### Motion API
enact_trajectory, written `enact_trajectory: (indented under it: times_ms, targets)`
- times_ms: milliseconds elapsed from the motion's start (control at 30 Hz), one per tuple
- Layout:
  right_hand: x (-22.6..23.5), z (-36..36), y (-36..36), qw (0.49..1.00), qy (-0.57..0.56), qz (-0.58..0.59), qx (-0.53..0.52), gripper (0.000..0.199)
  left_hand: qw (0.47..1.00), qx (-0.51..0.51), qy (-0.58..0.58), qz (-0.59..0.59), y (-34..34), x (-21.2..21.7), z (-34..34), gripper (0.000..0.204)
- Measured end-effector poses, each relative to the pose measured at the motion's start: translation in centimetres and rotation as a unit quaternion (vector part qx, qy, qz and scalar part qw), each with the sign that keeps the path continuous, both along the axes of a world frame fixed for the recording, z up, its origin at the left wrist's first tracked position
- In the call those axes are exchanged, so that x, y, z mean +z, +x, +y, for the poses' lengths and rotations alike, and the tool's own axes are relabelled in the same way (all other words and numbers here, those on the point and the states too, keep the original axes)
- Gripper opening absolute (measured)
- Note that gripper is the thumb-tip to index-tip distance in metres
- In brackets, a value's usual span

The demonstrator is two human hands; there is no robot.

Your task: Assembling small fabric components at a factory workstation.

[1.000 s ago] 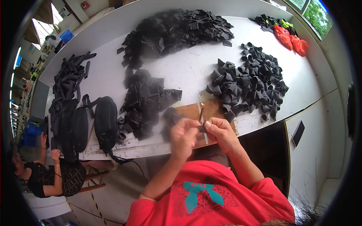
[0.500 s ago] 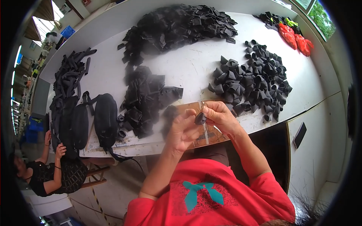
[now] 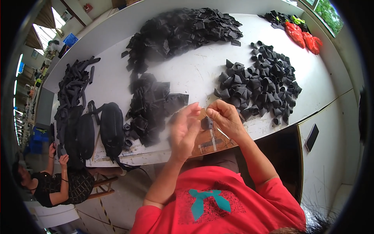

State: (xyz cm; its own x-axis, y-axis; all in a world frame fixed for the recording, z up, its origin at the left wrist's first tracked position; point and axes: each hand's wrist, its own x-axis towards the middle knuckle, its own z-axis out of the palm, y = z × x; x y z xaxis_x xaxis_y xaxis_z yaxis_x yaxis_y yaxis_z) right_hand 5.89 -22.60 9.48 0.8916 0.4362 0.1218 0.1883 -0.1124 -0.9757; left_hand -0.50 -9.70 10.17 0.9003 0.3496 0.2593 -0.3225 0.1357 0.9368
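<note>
Over a brown board (image 3: 218, 141) at the table's near edge, both my hands are raised close together. My right hand (image 3: 226, 119) has its thumb and forefinger pinched; whatever lies between them is too small to make out. My left hand (image 3: 185, 130) is slightly blurred, its fingers stretched and thumb apart, with nothing visible in it. Just below and between the fingertips is a small folded black fabric piece (image 3: 207, 123); whether it rests on the board or hangs from my fingers, I cannot tell. Pale tape strips (image 3: 213, 139) cross the board.
Rolled black pieces (image 3: 269, 82) are heaped to the right, flat black pieces (image 3: 150, 101) to the left and a larger pile (image 3: 191, 29) behind. Black pouches (image 3: 112, 124) lie farther left, near a seated co-worker (image 3: 58, 183). Red plastic bags (image 3: 302, 36) stand at the far right.
My fingertips have drawn away from the black piece, which they were touching before. My left hand has opened out, and my right pinch sits slightly higher above the piece.
</note>
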Motion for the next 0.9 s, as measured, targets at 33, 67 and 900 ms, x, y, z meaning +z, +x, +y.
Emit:
enact_trajectory:
  times_ms: [33, 67, 900]
  targets:
    - [0.0, -0.2, -0.3, 0.999, 0.023, 0.008, -0.029, 0.029, 0.988, -0.052, 0.141, -0.029, 0.4, 1.0, 1.1, 0.029]
    - [0.2, -0.3, -0.7, 0.999, 0.024, 0.006, -0.029, 0.029, 0.988, -0.052, 0.141, -0.030, 0.6, 1.6, 1.5, 0.029]
    - [3.6, 0.5, -2.3, 0.953, -0.043, -0.291, -0.071, 0.019, 0.973, -0.091, -0.211, -0.003, 0.1, 0.1, 2.4, 0.014]
